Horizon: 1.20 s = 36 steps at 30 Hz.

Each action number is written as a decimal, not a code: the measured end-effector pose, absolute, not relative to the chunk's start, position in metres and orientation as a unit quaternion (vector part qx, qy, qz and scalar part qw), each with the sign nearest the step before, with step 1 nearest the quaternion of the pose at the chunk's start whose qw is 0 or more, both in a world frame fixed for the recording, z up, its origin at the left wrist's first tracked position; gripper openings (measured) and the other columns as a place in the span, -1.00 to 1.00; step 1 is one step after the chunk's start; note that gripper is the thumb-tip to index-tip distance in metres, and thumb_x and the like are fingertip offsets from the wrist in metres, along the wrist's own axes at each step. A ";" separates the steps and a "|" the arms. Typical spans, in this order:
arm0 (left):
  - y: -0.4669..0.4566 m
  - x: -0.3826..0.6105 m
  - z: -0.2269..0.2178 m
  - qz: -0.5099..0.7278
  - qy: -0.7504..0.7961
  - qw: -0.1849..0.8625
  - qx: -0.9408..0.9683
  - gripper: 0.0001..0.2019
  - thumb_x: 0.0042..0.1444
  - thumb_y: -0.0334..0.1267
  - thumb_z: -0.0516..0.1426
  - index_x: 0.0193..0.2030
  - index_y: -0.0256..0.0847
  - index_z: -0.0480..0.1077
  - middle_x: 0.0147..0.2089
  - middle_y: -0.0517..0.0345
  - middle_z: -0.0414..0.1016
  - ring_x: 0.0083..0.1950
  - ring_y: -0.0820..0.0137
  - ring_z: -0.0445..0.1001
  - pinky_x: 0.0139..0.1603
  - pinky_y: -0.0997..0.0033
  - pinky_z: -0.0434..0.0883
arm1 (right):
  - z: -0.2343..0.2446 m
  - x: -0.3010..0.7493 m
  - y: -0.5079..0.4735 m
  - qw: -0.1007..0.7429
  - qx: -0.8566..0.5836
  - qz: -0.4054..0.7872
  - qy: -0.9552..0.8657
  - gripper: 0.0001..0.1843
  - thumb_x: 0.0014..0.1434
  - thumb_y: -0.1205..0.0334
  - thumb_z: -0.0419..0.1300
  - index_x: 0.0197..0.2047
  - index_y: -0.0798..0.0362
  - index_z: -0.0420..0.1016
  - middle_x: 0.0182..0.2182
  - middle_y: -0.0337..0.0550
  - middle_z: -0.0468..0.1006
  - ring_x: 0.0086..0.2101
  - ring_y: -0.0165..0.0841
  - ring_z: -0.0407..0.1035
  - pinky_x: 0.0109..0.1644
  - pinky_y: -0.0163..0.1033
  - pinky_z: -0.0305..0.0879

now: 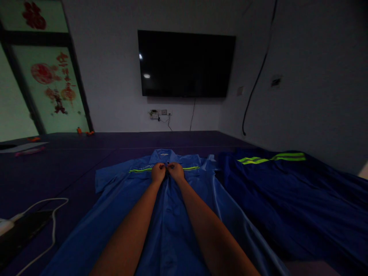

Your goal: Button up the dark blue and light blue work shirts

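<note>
Blue shirt (115,211), lime chest stripe (140,170), spread flat

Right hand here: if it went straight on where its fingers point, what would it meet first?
Probably the left hand, facing the right hand over the blue short-sleeved fabric shirt; depth is unclear, so the shirt might come first.

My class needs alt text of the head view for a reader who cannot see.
A person's left hand and right hand pinch the front of a blue shirt below its collar. A darker garment lies to the right; a television hangs on the wall.
</note>
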<state>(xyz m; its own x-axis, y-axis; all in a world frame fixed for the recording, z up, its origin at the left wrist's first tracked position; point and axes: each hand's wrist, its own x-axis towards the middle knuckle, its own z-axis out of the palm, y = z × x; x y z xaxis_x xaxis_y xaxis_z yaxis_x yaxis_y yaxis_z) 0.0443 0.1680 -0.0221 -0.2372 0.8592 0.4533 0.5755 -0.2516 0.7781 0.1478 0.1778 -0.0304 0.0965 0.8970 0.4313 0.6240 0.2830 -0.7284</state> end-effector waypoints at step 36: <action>0.129 0.025 -0.023 0.476 0.500 0.249 0.679 -0.75 0.02 -0.40 -0.02 -0.25 -0.29 0.46 -0.23 0.06 0.53 -0.18 0.38 0.45 -0.14 0.41 0.34 | -0.033 0.161 0.127 0.359 -0.424 0.142 -0.819 -0.58 0.22 0.07 -0.13 -0.14 0.04 0.48 -0.11 -0.09 0.47 -0.08 -0.30 0.32 0.03 -0.22 0.16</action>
<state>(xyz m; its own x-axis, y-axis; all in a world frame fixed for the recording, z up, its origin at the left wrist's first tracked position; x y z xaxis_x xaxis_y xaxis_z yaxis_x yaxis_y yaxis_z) 0.0246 0.1289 -0.0233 0.0471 0.9165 0.3973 0.4427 -0.3757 0.8142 0.1613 0.1270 -0.0327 -0.3812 0.7972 0.4682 0.5931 0.5994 -0.5376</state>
